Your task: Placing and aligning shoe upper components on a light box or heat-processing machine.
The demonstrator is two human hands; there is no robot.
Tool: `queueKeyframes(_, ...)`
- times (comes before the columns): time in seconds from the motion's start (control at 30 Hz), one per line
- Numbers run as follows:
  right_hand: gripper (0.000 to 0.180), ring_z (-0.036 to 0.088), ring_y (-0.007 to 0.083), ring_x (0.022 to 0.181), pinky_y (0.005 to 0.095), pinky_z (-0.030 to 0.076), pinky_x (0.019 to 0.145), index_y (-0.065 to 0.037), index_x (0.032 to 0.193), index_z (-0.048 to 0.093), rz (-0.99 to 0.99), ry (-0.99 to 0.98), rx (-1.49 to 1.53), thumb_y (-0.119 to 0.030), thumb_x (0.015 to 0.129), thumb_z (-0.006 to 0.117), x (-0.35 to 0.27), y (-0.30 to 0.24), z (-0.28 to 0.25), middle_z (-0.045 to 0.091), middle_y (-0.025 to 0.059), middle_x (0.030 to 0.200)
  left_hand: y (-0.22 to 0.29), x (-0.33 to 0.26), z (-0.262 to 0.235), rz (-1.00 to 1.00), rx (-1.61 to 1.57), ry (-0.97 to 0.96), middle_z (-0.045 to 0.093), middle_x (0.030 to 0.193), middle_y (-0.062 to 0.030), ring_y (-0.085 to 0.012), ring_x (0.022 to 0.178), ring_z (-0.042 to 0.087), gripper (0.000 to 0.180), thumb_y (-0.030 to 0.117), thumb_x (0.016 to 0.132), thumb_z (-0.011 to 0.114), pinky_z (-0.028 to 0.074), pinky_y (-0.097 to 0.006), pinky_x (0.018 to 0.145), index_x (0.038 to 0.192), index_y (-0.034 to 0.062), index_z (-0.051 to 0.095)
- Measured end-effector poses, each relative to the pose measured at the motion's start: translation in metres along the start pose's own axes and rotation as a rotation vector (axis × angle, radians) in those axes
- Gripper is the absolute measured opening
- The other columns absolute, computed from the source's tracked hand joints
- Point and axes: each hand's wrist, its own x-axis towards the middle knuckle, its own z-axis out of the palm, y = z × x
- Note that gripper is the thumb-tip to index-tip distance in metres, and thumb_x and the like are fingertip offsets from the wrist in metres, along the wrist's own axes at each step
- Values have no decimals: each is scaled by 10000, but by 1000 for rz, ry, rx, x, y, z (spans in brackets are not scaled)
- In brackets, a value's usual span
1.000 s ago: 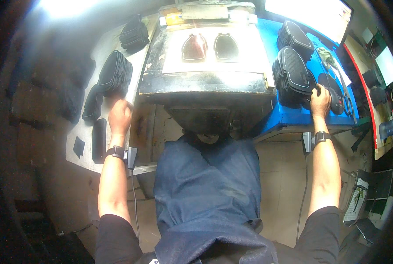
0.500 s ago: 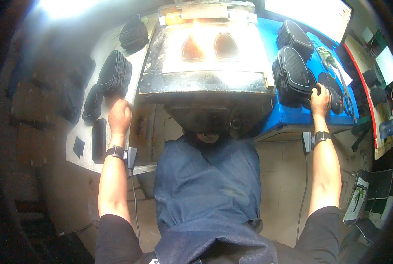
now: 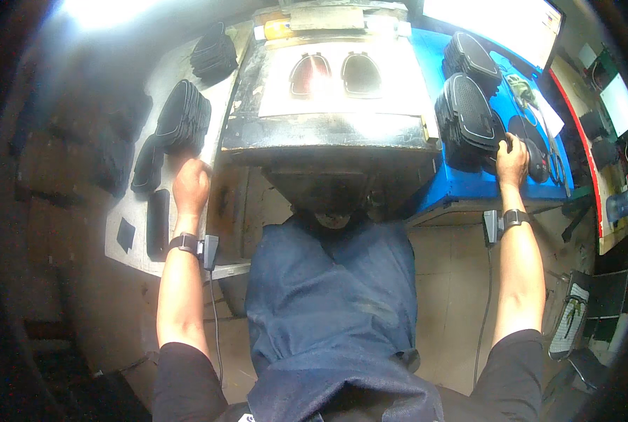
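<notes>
Just beyond the left hand point(image 3: 191, 186) lies one pad stack point(image 3: 182, 116); ahead-left of the right hand point(image 3: 512, 162), a second pad stack point(image 3: 466, 116), with a mouse point(image 3: 537, 163) right of that hand. Farther ahead, between both hands, lie two pads point(image 3: 362, 75).

The person wears a dk. blue cloth garment point(image 3: 331, 316) over the lap, w/ many soft folds & a small white mark point(image 3: 246, 418) at its lower L edge. The sleeves point(image 3: 184, 380) are short, black. The hands point(image 3: 191, 188) are bare. Each wrist has a dk. strap point(image 3: 516, 218) w/ a grey box point(image 3: 210, 252), inner side, & one thin dk. cable point(image 3: 217, 316) hanging from it.
</notes>
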Motion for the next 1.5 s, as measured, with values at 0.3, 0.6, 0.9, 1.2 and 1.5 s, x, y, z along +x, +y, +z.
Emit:
queueKeyframes(0.3,343,620,354,1123,453,461,1007,-98,1153,719,3,5,-9,-289,891,606,-1,-4,-3,688,155,1189,1,1,-1,2,6,-2,645,818,-108,-313,802,657,155,15,855,520,508,-403,720,810,58,662)
queueKeyframes(0.6,339,622,355,1115,455,461,1006,-96,1145,720,-17,28,4,-287,891,602,-1,-2,-2,690,155,1179,1,1,-1,13,8,3,645,815,-106,-314,794,656,153,20,863,526,507,-401,704,809,64,662)
queueKeyframes(0.9,337,620,354,1116,454,458,1008,-99,1148,720,-9,5,-8,-279,887,606,-1,-4,-3,689,156,1183,3,1,-2,-8,-5,-6,642,819,-110,-317,799,653,151,12,851,525,507,-399,716,819,64,663)
queueKeyframes(1.2,334,624,357,1110,456,460,1002,-99,1152,717,-9,11,1,-279,891,612,0,-2,-1,692,150,1185,3,1,-3,-13,-19,-9,645,835,-115,-322,812,652,153,15,852,530,510,-402,734,826,64,672)
queueKeyframes(1.5,344,619,358,1127,454,461,1009,-104,1162,717,-1,-8,-11,-287,892,608,-1,-3,-3,686,153,1203,1,1,-1,-30,9,-12,644,836,-115,-325,812,650,143,17,849,535,512,-404,735,831,62,669)
